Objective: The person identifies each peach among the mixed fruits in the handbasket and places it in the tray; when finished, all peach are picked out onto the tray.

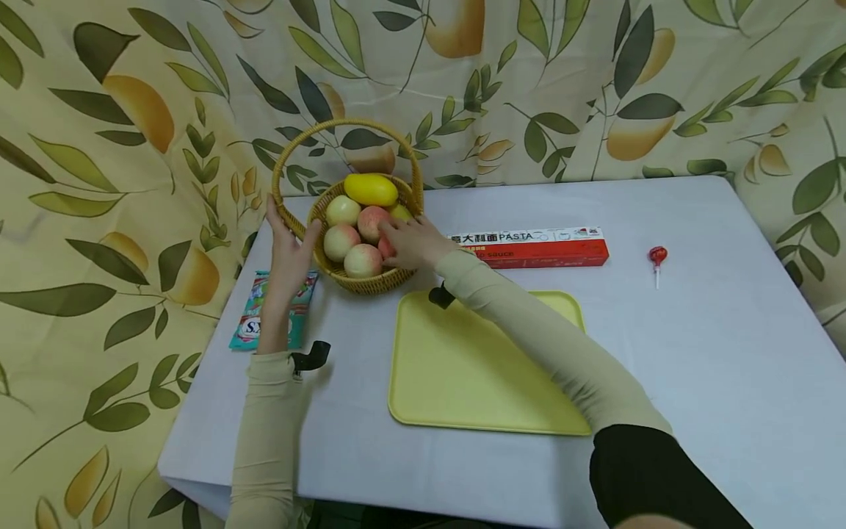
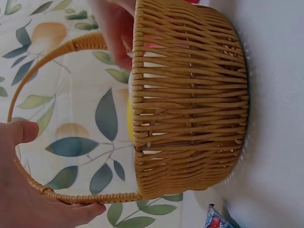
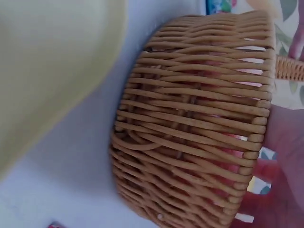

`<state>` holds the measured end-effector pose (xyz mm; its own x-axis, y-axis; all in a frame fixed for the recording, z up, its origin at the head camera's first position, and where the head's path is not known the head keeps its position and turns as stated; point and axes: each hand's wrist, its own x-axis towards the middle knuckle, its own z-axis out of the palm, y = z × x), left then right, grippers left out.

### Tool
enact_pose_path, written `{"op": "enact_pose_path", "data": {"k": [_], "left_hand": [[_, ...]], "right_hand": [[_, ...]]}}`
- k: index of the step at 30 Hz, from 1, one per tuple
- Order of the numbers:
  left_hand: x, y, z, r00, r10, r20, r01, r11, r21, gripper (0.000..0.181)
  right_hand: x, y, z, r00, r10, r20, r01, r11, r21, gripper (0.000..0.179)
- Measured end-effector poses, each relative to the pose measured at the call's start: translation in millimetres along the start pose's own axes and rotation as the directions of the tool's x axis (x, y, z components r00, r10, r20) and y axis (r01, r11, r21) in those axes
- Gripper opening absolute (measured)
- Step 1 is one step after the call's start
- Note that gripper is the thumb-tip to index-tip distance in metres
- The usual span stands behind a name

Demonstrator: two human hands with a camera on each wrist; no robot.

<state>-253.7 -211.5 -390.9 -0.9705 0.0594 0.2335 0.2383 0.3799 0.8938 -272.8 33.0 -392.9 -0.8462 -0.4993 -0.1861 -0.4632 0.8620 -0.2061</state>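
Note:
A woven basket with a tall handle stands at the back left of the table. It holds several pale-pink peaches, a whitish round fruit and a long yellow fruit. At the handle's left side is my left hand; in the left wrist view its fingers lie along the handle, the thumb apart from it. My right hand reaches over the basket's right rim, its fingers at a reddish peach. Whether they grip it is hidden by the hand and, in the right wrist view, the wickerwork.
A yellow tray lies in front, under the right forearm. Behind it is a red-and-white pasta box. A red lollipop lies far right. Under the left wrist sits a teal packet. A patterned curtain hangs behind.

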Motion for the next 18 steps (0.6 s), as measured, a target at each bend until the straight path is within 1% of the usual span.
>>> {"op": "enact_pose_path", "data": {"k": [4,7,8,9,11,13,14,16,18], "left_hand": [[-0.3,2.0,1.3,1.0,-0.022,0.002,0.022,1.0,0.019,0.1],[-0.4,2.4,1.0,1.0,-0.023,0.009,0.023,0.999,0.022,0.099],[-0.4,2.7,1.0,1.0,-0.023,0.014,0.023,1.0,0.021,0.099],[-0.2,3.0,1.0,1.0,-0.022,0.019,0.022,1.0,0.021,0.099],[0.1,3.6,0.9,0.999,-0.021,0.026,0.02,1.0,0.02,0.099],[-0.2,4.0,0.2,0.999,-0.026,0.03,0.026,0.999,0.023,0.099],[-0.3,3.9,-0.4,0.999,-0.029,0.031,0.028,0.999,0.026,0.099],[-0.2,3.4,-2.0,0.999,-0.031,0.027,0.03,0.999,0.035,0.099],[0.5,3.0,-4.1,0.999,-0.025,0.02,0.024,0.999,0.037,0.098]], "right_hand": [[5.3,-3.5,-7.1,0.997,0.038,0.064,-0.039,0.999,0.013,0.064],[11.1,-4.9,-8.3,0.991,0.061,0.121,-0.066,0.997,0.038,0.067],[12.5,-4.6,-8.1,0.989,0.066,0.132,-0.074,0.996,0.054,0.067],[13.3,-4.0,-7.3,0.99,0.064,0.126,-0.073,0.995,0.067,0.066],[13.0,-2.4,-4.9,0.995,0.048,0.088,-0.056,0.994,0.093,0.067],[9.1,-0.7,-2.9,1.0,0.015,0.017,-0.017,0.992,0.126,0.066],[6.0,0.3,-2.1,1.0,-0.011,-0.029,0.015,0.99,0.139,0.063],[-3.8,1.9,-1.3,0.989,-0.066,-0.132,0.09,0.979,0.185,0.059],[-19.1,4.3,-1.8,0.968,-0.095,-0.231,0.151,0.959,0.24,0.056]]}}
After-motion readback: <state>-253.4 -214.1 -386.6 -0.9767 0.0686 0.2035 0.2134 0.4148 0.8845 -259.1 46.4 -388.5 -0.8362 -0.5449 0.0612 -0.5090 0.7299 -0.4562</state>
